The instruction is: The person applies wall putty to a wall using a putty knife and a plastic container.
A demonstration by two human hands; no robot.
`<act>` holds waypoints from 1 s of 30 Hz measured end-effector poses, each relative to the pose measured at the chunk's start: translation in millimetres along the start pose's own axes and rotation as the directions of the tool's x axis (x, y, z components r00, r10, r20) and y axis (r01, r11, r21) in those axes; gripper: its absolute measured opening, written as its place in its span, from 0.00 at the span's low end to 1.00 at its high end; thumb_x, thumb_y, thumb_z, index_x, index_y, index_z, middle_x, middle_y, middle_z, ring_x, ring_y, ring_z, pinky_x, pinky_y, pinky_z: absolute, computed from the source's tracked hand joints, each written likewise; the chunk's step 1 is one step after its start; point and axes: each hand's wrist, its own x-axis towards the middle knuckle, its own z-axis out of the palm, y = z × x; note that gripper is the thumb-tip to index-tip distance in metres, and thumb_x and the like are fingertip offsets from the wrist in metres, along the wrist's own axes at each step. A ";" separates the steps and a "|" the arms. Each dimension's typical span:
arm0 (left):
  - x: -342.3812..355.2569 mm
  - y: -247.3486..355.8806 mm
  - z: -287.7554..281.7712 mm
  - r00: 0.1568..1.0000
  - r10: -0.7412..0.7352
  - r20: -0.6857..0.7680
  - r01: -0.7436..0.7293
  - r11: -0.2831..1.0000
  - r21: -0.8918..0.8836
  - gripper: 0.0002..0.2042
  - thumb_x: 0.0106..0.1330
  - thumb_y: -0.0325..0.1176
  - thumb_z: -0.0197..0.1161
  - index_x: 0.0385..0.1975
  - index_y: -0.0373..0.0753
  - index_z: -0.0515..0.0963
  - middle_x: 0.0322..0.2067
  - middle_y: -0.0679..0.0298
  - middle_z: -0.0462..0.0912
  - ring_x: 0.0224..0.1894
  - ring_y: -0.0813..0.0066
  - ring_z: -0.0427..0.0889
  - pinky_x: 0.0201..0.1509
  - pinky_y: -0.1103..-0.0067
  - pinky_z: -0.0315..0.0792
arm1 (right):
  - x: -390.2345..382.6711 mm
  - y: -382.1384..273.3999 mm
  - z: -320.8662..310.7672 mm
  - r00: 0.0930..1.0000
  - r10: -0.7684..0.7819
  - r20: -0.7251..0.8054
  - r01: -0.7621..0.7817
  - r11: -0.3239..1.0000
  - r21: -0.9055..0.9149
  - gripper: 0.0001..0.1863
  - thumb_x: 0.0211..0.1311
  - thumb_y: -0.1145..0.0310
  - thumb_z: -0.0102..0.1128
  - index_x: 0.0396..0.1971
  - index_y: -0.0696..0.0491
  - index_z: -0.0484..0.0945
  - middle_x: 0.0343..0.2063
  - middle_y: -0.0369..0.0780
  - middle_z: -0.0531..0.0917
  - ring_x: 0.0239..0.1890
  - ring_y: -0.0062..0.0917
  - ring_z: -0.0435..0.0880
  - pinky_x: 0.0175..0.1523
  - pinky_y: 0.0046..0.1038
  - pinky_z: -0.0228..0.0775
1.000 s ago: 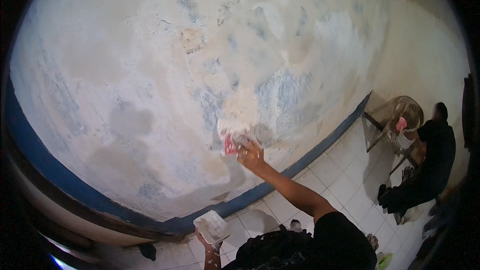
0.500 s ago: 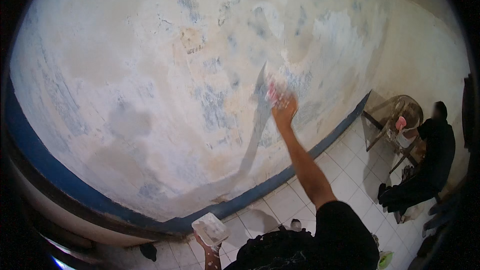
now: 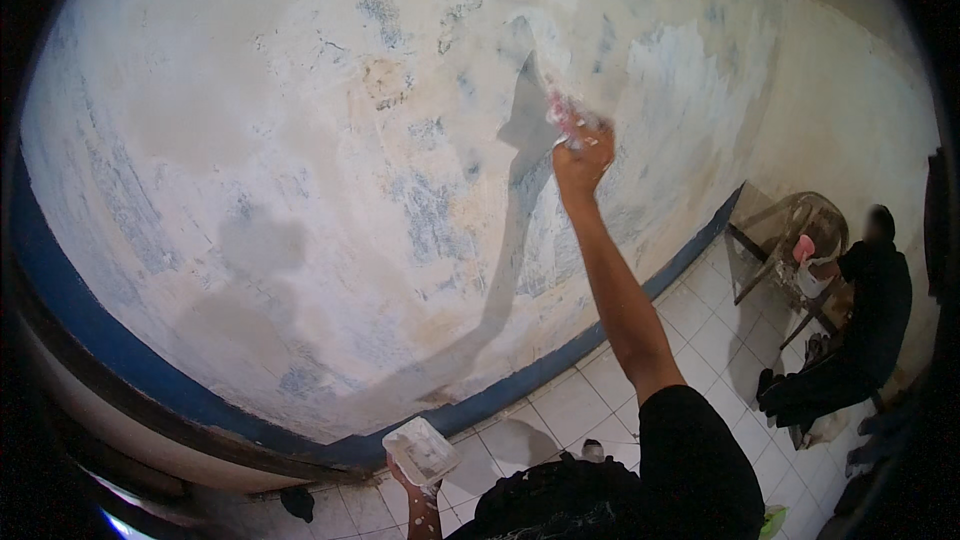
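My right hand, spotted with white, is raised at the patchy wall, its fingers closed around a putty knife. The knife is pink and smeared white, and motion blurs it. A broad, pointed shadow falls on the wall just left of it; whether the blade touches the wall I cannot tell. Low down, my left hand grips a white rectangular tub from below and the side. White residue coats the tub's inside, and white specks dot my left wrist.
A blue skirting band edges the wall above white floor tiles. At the right, a person in dark clothes sits by a worn round-backed chair, handling a pink cup-like thing and a whitish container.
My right hand and the putty knife have moved up and slightly right along the wall, their shadow with them. My left hand and the tub stay nearly where they were.
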 end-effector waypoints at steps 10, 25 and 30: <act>-11.1 -4.2 25.3 0.997 -0.012 0.081 0.009 0.999 0.040 0.30 0.57 0.59 0.47 0.52 0.44 0.68 0.50 0.59 0.72 0.51 0.58 0.71 0.54 0.60 0.66 | -223.3 -63.6 -45.8 0.873 -0.138 0.468 -0.113 0.876 0.469 0.17 0.38 0.79 0.55 0.35 0.57 0.78 0.42 0.44 0.79 0.46 0.35 0.78 0.50 0.34 0.70; -28.7 15.8 38.2 0.994 0.036 -0.106 -0.045 0.996 -0.083 0.29 0.56 0.59 0.48 0.51 0.44 0.69 0.47 0.60 0.74 0.48 0.57 0.73 0.51 0.60 0.68 | -186.8 -39.2 -49.1 0.843 -0.397 0.364 0.277 0.899 0.339 0.21 0.37 0.80 0.57 0.39 0.54 0.79 0.41 0.44 0.79 0.40 0.36 0.79 0.45 0.34 0.73; -5.1 1.5 2.2 1.000 -0.004 -0.014 0.004 0.999 -0.032 0.31 0.56 0.61 0.42 0.53 0.45 0.67 0.50 0.59 0.71 0.52 0.55 0.70 0.53 0.56 0.64 | -110.3 -15.2 -47.1 0.938 -0.177 0.299 -0.015 0.839 0.543 0.17 0.35 0.81 0.56 0.33 0.55 0.80 0.36 0.43 0.80 0.41 0.37 0.79 0.47 0.36 0.71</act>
